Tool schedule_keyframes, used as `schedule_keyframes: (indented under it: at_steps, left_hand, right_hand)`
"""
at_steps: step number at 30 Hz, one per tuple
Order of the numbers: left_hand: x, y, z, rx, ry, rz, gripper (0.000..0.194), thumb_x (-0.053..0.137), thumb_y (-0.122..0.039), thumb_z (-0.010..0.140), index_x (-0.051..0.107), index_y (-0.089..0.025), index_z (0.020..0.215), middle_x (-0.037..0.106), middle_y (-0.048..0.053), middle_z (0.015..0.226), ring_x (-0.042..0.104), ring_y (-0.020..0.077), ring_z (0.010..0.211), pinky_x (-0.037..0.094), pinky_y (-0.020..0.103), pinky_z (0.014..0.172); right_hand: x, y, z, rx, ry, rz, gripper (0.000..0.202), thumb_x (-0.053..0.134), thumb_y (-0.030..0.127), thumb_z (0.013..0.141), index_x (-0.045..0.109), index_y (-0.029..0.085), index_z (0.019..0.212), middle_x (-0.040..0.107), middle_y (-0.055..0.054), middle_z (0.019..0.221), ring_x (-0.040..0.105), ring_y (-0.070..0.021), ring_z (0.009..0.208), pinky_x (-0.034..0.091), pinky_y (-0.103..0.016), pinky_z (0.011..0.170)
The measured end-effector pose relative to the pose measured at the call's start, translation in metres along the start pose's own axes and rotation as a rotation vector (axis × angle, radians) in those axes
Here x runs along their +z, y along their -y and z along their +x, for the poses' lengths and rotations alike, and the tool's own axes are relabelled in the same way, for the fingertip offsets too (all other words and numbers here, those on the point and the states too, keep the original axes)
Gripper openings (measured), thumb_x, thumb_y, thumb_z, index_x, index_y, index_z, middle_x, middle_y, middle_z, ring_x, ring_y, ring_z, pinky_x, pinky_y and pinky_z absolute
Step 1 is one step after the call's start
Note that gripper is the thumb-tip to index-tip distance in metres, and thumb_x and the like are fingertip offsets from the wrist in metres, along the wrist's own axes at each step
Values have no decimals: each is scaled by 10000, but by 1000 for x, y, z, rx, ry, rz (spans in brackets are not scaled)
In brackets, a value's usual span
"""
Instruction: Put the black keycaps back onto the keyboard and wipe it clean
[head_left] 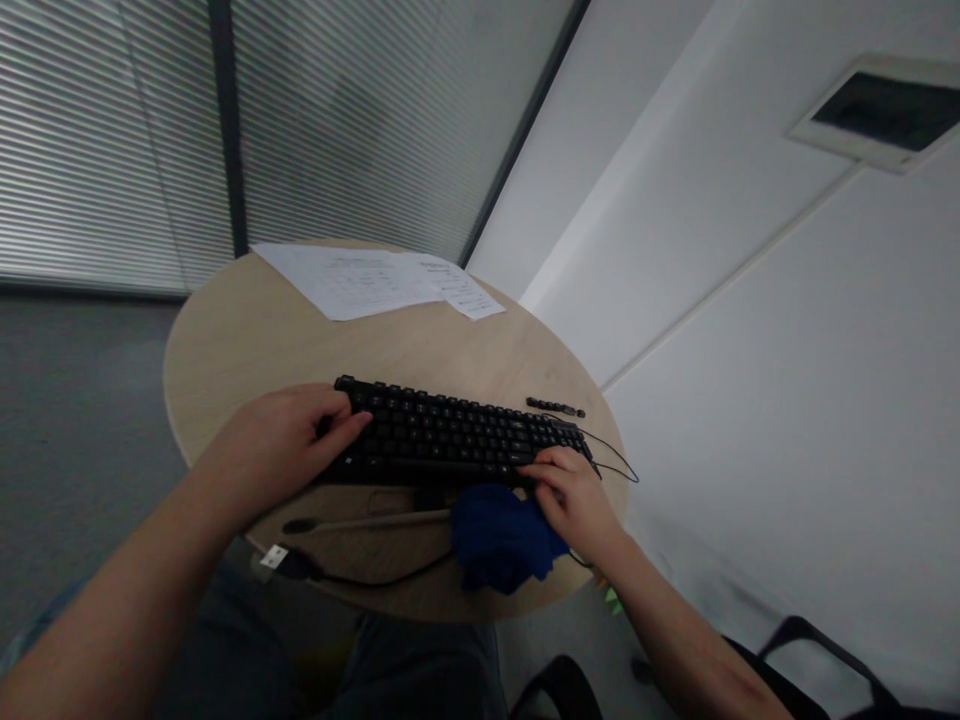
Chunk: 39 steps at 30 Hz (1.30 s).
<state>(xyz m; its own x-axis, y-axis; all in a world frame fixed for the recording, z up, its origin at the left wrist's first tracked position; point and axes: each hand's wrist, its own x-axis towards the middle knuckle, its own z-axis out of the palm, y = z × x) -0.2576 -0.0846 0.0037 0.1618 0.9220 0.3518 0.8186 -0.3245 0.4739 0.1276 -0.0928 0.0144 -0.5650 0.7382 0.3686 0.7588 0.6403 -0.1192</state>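
Observation:
A black keyboard [450, 435] lies across the round wooden table. My left hand [289, 435] grips its left end, with the thumb on top of the keys. At the front right corner, my right hand [570, 495] is closed on the keyboard's edge, fingertips over the keys and thumb lower down. Whether a small piece is also between those fingers is hidden. A crumpled blue cloth [499, 540] lies just in front, beside my right hand. Several small black keycaps [555, 407] sit in a row behind the keyboard's right end.
Along the front edge run a thin brush-like stick [375, 522] and a black cable with a USB plug [285, 562]. Printed papers [360, 283] lie at the table's far side. A thin wire [619, 460] loops at the right. Black chair parts [810, 640] stand at the lower right.

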Motion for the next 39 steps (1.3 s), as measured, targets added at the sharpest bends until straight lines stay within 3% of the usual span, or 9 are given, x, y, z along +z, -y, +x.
schedule_keyframes:
  at_steps: [5, 10, 13, 15, 19, 23, 32, 36, 39]
  left_hand:
    - [3, 2, 1, 0, -18, -21, 442, 406, -538, 938, 498, -228, 637, 555, 20, 637, 527, 185, 636, 310, 316, 626]
    - [3, 3, 1, 9, -11, -26, 440, 413, -533, 940, 496, -227, 635, 551, 18, 634, 523, 185, 633, 310, 317, 632]
    - [3, 3, 1, 2, -1, -31, 436, 423, -525, 946, 502, -223, 641, 557, 16, 650, 524, 182, 642, 309, 317, 639]
    - [2, 2, 2, -10, 7, -32, 434, 430, -520, 949, 506, -220, 645, 558, 15, 654, 520, 178, 643, 305, 316, 641]
    - [0, 0, 1, -6, 18, -35, 416, 443, -497, 950, 512, -216, 652, 560, 12, 651, 524, 177, 652, 310, 316, 653]
    - [1, 1, 0, -7, -12, -45, 402, 445, -474, 947, 510, -218, 644, 561, 11, 647, 525, 178, 643, 310, 316, 641]
    - [3, 3, 1, -20, 3, -48, 411, 446, -502, 934, 511, -225, 638, 567, 14, 648, 541, 187, 640, 319, 326, 632]
    - [1, 1, 1, -14, -2, -67, 414, 429, -500, 934, 499, -229, 629, 564, 13, 641, 543, 190, 635, 328, 328, 630]
    - [2, 2, 1, -11, -2, -79, 414, 431, -500, 934, 508, -232, 629, 574, 13, 645, 546, 192, 636, 326, 328, 625]
  right_hand:
    - [-1, 1, -1, -6, 19, 11, 385, 493, 31, 855, 765, 209, 1062, 674, -85, 996, 613, -245, 962, 505, -422, 852]
    - [-20, -8, 12, -57, 53, -23, 400, 502, 43, 856, 766, 229, 1091, 682, -85, 1064, 621, -246, 992, 505, -431, 886]
    - [-32, -36, 38, -8, -77, -4, 347, 494, 102, 918, 750, 218, 1120, 702, -91, 1052, 641, -236, 996, 515, -411, 895]
    - [-33, -64, 62, 56, -96, -13, 261, 529, 155, 931, 763, 216, 1031, 730, -81, 999, 656, -239, 986, 512, -411, 915]
    - [-17, -115, 100, 324, 108, -40, 173, 637, 200, 880, 780, 203, 978, 774, -76, 1027, 686, -241, 981, 509, -387, 922]
    - [-1, -136, 114, 375, 182, -44, 222, 710, 192, 816, 786, 190, 1025, 787, -80, 1025, 701, -236, 937, 519, -355, 872]
    - [14, -130, 119, 323, 211, -19, 169, 702, 134, 781, 783, 201, 914, 792, -53, 948, 709, -210, 879, 528, -317, 835]
    - [4, -116, 116, 266, 124, -57, 219, 696, 161, 805, 760, 208, 1009, 773, -70, 1021, 679, -235, 965, 508, -371, 913]
    - [-13, -98, 106, 137, 40, -93, 223, 701, 203, 841, 740, 215, 1060, 764, -72, 1023, 673, -248, 964, 509, -403, 915]
